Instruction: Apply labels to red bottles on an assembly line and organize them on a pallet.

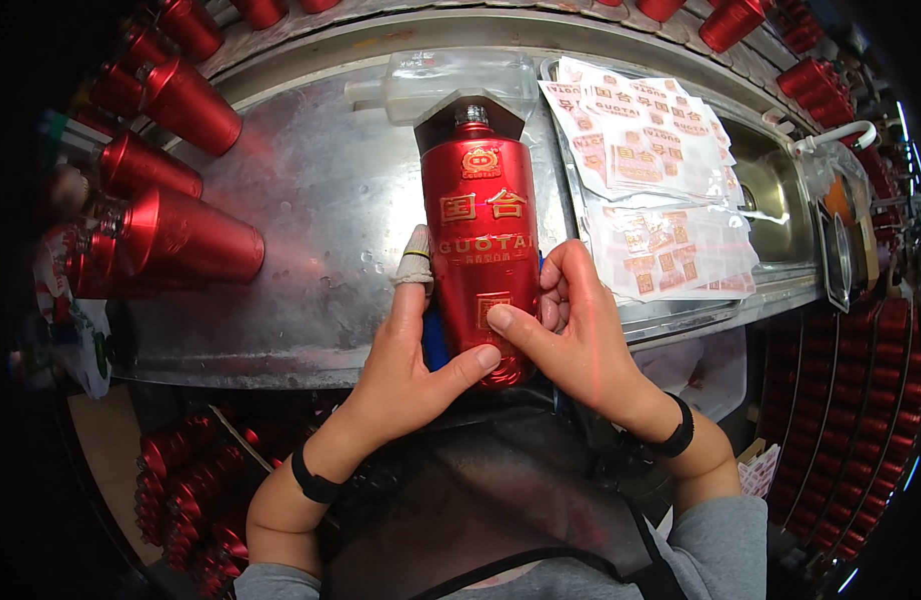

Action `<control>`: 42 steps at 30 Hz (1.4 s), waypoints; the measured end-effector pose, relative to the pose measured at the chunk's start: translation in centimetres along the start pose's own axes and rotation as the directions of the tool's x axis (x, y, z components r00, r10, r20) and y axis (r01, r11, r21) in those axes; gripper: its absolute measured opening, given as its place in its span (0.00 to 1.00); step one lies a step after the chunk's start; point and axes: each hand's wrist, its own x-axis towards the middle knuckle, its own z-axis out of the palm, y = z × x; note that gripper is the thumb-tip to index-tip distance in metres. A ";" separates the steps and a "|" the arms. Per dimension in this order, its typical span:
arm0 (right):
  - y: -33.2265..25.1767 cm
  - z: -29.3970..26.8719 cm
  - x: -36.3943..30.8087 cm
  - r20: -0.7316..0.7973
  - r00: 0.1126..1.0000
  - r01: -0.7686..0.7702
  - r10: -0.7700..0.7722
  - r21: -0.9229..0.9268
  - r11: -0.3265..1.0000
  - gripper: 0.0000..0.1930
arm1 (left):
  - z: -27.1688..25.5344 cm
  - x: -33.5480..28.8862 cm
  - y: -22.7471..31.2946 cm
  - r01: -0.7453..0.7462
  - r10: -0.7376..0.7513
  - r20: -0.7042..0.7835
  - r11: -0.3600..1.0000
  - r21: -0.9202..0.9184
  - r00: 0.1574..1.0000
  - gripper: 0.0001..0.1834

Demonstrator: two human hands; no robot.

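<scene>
Black wristband [319, 478] behind it, the left hand [403, 350] at 7 o'clock cups the central red bottle [483, 270], thumb near its base; the right hand [579, 338], at 4, is half-curled, thumb on the lower emblem [492, 300]. Light, even thumb pressure, left hand steadying, should serve best. Printed sheets [643, 165] lie beyond, at 2.

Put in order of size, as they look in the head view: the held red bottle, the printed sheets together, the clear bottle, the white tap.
1. printed sheets
2. held red bottle, perhaps enlarged by nearness
3. clear bottle, partly hidden
4. white tap
</scene>
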 end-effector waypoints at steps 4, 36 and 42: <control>-0.2 0.1 0.1 -0.001 1.000 -0.015 0.015 -0.001 1.000 0.28 | 0.1 0.0 -0.4 -0.005 0.005 -0.014 0.999 0.031 1.000 0.57; 0.7 -0.1 -0.1 0.027 1.000 0.005 -0.007 0.073 0.997 0.26 | -0.2 -0.1 -0.5 -0.033 0.034 -0.026 0.998 0.052 0.999 0.54; 0.9 0.0 -0.1 0.020 0.999 0.025 -0.026 0.072 0.997 0.26 | -0.2 0.0 -0.6 -0.038 0.040 -0.034 0.999 0.036 0.999 0.53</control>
